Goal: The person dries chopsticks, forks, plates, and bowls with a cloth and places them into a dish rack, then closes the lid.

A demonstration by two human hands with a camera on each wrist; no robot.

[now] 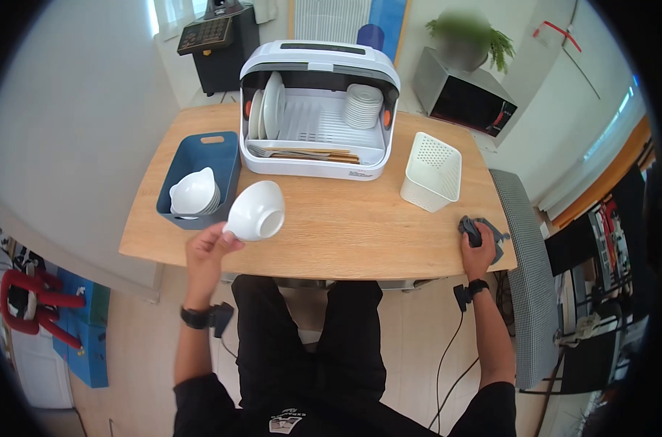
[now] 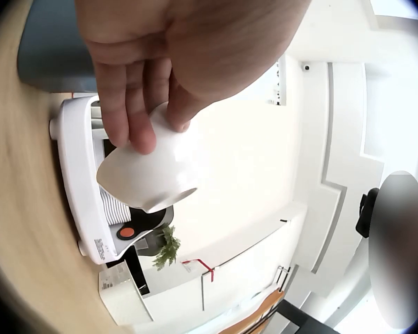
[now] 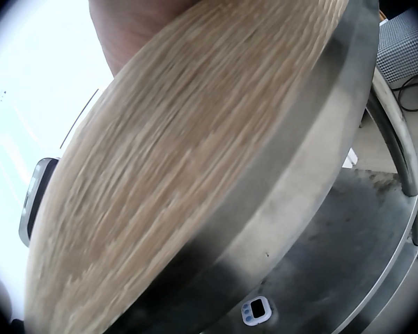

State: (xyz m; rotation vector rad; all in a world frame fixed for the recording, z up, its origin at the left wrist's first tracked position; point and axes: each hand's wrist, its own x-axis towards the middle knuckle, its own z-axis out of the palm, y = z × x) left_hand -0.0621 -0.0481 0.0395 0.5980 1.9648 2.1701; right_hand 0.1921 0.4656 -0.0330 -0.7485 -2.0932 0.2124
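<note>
My left hand pinches a white bowl by its rim, thumb and fingers at its lower left edge. The bowl is tipped on its side above the table's front half, its round foot facing right. In the left wrist view the fingers lie against the bowl. More white bowls sit nested in a blue bin left of it. At the table's right front corner my right hand grips a small black device over a grey piece.
A white dish cabinet at the back holds upright plates, stacked small dishes and a front tray of chopsticks and forks. A white perforated basket stands to the right on the wooden table. Cables hang at the right.
</note>
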